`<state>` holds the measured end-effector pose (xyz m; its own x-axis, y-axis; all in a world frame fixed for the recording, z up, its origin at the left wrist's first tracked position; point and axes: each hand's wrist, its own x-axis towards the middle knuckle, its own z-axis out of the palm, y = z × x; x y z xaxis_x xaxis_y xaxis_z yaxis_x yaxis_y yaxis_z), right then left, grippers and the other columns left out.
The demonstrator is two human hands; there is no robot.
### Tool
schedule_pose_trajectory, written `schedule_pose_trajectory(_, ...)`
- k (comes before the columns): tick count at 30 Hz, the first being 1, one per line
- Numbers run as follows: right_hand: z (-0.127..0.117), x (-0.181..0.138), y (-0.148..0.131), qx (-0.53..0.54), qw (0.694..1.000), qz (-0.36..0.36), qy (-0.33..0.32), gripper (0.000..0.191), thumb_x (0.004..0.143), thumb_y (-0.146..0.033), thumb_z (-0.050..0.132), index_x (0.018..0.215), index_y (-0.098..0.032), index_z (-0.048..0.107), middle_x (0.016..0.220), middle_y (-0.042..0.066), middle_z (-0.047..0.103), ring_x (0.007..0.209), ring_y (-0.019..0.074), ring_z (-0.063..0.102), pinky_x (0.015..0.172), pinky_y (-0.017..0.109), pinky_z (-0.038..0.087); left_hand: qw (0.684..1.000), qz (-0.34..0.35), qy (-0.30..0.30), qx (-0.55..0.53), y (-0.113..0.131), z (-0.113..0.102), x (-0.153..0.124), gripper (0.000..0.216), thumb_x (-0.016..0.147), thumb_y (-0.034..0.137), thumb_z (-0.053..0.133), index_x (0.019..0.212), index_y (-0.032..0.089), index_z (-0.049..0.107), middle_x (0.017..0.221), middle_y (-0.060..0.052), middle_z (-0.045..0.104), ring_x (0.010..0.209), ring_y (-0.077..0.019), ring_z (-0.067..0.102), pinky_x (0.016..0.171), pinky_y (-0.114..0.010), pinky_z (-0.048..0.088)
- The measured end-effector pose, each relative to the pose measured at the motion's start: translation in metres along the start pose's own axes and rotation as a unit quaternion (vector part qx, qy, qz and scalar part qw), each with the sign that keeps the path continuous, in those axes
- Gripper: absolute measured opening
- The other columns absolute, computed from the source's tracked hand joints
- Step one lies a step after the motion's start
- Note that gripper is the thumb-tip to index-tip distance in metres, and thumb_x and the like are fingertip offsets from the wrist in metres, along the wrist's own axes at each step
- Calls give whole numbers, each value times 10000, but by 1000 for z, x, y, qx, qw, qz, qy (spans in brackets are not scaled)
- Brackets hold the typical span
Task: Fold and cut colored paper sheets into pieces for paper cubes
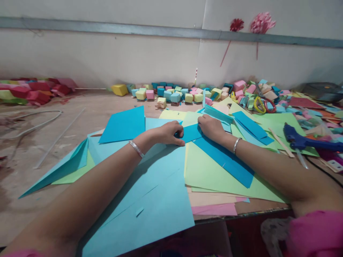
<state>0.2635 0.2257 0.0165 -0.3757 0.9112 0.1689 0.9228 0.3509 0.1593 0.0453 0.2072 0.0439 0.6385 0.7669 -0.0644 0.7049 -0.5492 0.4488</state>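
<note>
Both my hands rest on a small blue paper piece (pixel 190 132) lying on stacked coloured sheets. My left hand (pixel 168 132) is curled, fingertips pressing the paper's left edge. My right hand (pixel 211 127) is also curled, pinching the paper's right edge. A silver bangle sits on each wrist. Under them lie a large light-blue sheet (pixel 150 192), a light-green sheet (pixel 211 171) and a darker blue strip (pixel 227 160).
Several small folded paper cubes (pixel 171 94) line the wall. A blue glue gun (pixel 300 141) lies at the right, with scissors (pixel 264 104) behind it. Red and pink folded paper (pixel 34 91) is piled at far left. White sticks (pixel 56 139) lie on the bare wooden table.
</note>
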Motion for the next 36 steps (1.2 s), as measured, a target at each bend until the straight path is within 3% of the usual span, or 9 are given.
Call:
schedule_pose_trajectory(6, 0, 1, 0, 4, 1000, 1, -5, 280, 975, -229, 330, 1076, -167, 583, 1102, 137, 605, 937, 239, 595, 632, 279, 352, 997, 2, -18, -81, -4, -6, -4, 291, 663, 403, 721, 857, 189, 677, 879, -35, 550, 794, -170, 502, 689, -263, 421)
schedule_pose_trajectory(9, 1, 1, 0, 6, 1000, 2, -7, 283, 974, -226, 328, 1081, -168, 584, 1095, 140, 604, 928, 238, 595, 631, 278, 353, 990, -11, -26, -141, -6, -8, -6, 230, 739, 339, 592, 899, 197, 675, 890, -40, 609, 799, -170, 543, 692, -270, 453)
schedule_pose_trajectory(12, 1, 2, 0, 6, 1000, 1, -8, 283, 970, -218, 332, 1086, -163, 584, 1091, 145, 602, 919, 235, 596, 635, 277, 355, 982, -30, -26, -186, -5, -10, -7, 207, 761, 272, 468, 766, 189, 658, 924, -57, 657, 812, -177, 580, 703, -289, 466)
schedule_pose_trajectory(18, 0, 1, 1, 3, 1000, -1, -7, 273, 965, -217, 342, 1076, -166, 586, 1095, 137, 601, 922, 238, 598, 624, 283, 357, 974, -94, 1, -207, -4, -5, -5, 218, 750, 324, 529, 744, 176, 688, 727, -41, 668, 603, -148, 532, 536, -273, 390)
schedule_pose_trajectory(24, 1, 2, 1, 3, 1000, 0, -4, 271, 958, -208, 344, 1080, -172, 583, 1085, 132, 599, 896, 235, 603, 622, 289, 365, 979, -105, 15, -176, -4, -2, -4, 202, 662, 339, 669, 749, 174, 746, 755, -41, 718, 684, -166, 595, 590, -261, 425)
schedule_pose_trajectory(28, 1, 2, 1, 1, 1000, -3, -1, 266, 957, -204, 345, 1080, -169, 577, 1077, 134, 595, 898, 236, 608, 617, 289, 367, 988, -92, 36, -116, -1, 4, -1, 317, 738, 470, 652, 769, 162, 723, 648, -23, 640, 598, -143, 528, 537, -255, 365)
schedule_pose_trajectory(33, -6, -3, -3, -2, 1000, -13, -1, 299, 960, -164, 305, 1120, -158, 558, 1114, 154, 574, 888, 235, 611, 633, 295, 381, 996, -47, 79, -15, 5, 16, 4, 425, 793, 494, 653, 1117, 219, 673, 701, -3, 558, 645, -161, 470, 589, -273, 290)
schedule_pose_trajectory(36, -10, -5, -6, -4, 1000, -10, 8, 331, 968, -144, 260, 1161, -144, 528, 1143, 168, 556, 908, 245, 604, 619, 297, 376, 995, -5, 58, 84, 3, 19, 3, 493, 855, 527, 593, 1311, 339, 587, 782, -26, 522, 718, -190, 461, 628, -277, 271)
